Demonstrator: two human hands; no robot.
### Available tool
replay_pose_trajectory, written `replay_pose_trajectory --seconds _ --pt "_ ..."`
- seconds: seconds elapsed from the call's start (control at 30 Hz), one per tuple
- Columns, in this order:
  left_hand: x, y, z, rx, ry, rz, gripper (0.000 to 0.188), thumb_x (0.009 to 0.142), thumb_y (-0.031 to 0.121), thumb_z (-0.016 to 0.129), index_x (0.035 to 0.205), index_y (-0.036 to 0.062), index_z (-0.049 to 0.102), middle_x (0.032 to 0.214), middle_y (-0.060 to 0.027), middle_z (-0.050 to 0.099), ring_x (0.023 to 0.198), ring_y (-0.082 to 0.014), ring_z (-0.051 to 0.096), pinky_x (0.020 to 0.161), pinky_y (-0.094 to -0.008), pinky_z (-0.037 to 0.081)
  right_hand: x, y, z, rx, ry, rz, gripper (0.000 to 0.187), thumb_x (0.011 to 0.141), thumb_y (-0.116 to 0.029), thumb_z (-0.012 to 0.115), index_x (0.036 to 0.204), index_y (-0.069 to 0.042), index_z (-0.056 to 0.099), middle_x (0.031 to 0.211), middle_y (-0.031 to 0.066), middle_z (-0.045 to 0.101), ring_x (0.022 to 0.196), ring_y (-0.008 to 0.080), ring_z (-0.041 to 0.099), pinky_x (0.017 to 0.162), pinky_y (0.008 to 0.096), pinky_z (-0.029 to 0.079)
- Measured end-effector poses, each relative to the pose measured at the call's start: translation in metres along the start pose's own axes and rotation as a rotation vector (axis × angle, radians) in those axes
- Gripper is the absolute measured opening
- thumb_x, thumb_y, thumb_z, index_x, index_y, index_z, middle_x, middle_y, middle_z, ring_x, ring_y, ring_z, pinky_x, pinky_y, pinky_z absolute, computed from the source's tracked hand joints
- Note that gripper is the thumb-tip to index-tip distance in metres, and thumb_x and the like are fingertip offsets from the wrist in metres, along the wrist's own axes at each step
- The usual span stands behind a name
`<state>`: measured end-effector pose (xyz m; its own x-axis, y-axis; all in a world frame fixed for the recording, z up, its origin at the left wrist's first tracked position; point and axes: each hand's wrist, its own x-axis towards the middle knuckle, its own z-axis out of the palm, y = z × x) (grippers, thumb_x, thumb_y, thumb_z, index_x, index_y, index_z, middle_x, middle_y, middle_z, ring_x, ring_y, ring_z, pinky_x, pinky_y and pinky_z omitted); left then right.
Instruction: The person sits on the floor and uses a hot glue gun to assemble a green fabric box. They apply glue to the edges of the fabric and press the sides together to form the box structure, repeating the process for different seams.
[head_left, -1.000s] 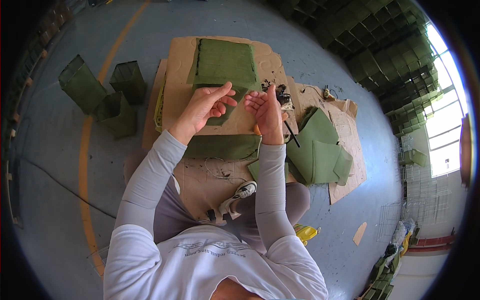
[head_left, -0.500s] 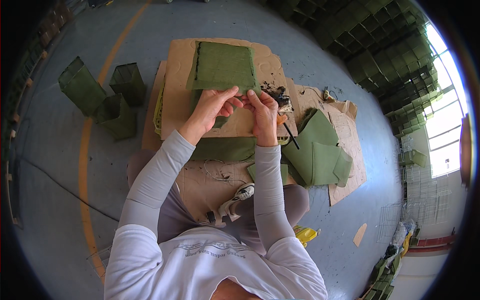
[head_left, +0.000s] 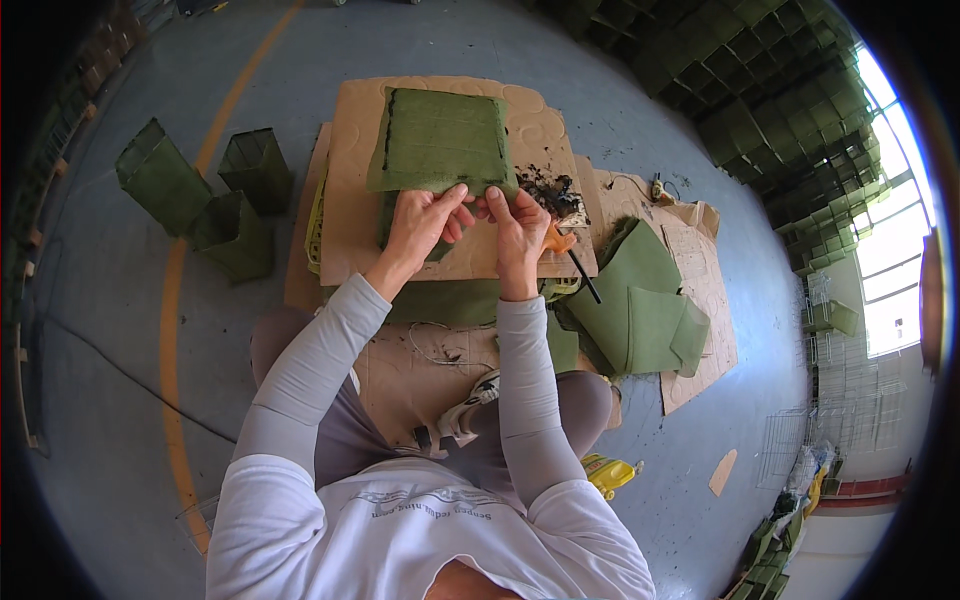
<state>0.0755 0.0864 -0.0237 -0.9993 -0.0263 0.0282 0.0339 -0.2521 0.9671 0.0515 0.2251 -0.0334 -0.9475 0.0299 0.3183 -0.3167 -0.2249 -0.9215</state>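
Observation:
A square green fabric panel [head_left: 447, 137], dark along its seams, rests over the cardboard-topped work surface [head_left: 352, 120]. My left hand [head_left: 424, 220] is closed, pinching the panel's near edge between thumb and fingers. Just beside it, my right hand [head_left: 517, 226] pinches the same edge near its right corner. The fingertips of the two hands almost meet, and they hide part of that edge. More green fabric [head_left: 388, 215] shows under the panel by my left wrist. A tool with an orange handle and dark shaft [head_left: 562, 241] lies right of my right hand.
Black scraps [head_left: 560, 193] litter the cardboard on the right. Folded green sheets [head_left: 640, 300] lie on lower cardboard. Green open-topped boxes [head_left: 232, 235] stand on the left floor near an orange line. A yellow container [head_left: 608, 472] is by my right knee; stacked green boxes [head_left: 740, 90] fill the far right.
Both hands have moved slightly toward me, and the panel's near edge has come with them. My right hand has also shifted a little left. The pinching grip continues.

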Motion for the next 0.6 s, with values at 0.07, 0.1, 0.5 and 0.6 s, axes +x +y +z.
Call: replay_pose_trajectory --seconds 0.07,0.1,0.5,0.6 --pt "0.0 -0.001 -0.001 -0.004 0.015 -0.004 0.033 0.091 0.027 0.058 0.088 -0.0044 0.066 0.064 -0.0079 0.063 0.046 -0.0086 0.052 0.041 -0.0213 0.04 -0.001 0.001 0.003 0.007 0.017 -0.001 0.009 0.086 -0.006 0.065 0.086 0.003 0.066 0.073 0.005 0.066 0.061 0.0098 0.058 0.058 0.0225 0.046" --pt "0.0 -0.001 0.0 -0.004 0.022 -0.001 0.032 0.091 0.026 0.058 0.088 -0.0051 0.066 0.064 -0.0085 0.063 0.045 -0.0094 0.052 0.041 -0.0221 0.041 -0.002 0.0 0.004 0.002 0.027 -0.001 0.009 0.086 -0.006 0.065 0.086 0.004 0.066 0.073 0.005 0.066 0.061 0.0097 0.058 0.057 0.0226 0.046" --pt "0.0 0.005 -0.006 0.028 -0.056 0.016 0.036 0.09 0.032 0.06 0.091 -0.0027 0.067 0.067 -0.0065 0.063 0.049 -0.0076 0.053 0.045 -0.0195 0.044 -0.001 -0.001 0.006 0.014 0.061 0.047 0.014 0.087 -0.012 0.066 0.085 0.002 0.067 0.076 0.0057 0.068 0.062 0.009 0.06 0.057 0.0212 0.043" --pt "-0.005 0.016 -0.017 0.038 -0.077 -0.002 0.038 0.09 0.035 0.061 0.089 -0.0024 0.067 0.068 -0.0066 0.064 0.051 -0.0075 0.055 0.047 -0.0187 0.046 -0.006 -0.006 0.008 0.091 0.039 0.158 0.02 0.086 -0.019 0.067 0.086 0.001 0.068 0.078 0.0071 0.069 0.064 0.0093 0.062 0.059 0.0204 0.043"
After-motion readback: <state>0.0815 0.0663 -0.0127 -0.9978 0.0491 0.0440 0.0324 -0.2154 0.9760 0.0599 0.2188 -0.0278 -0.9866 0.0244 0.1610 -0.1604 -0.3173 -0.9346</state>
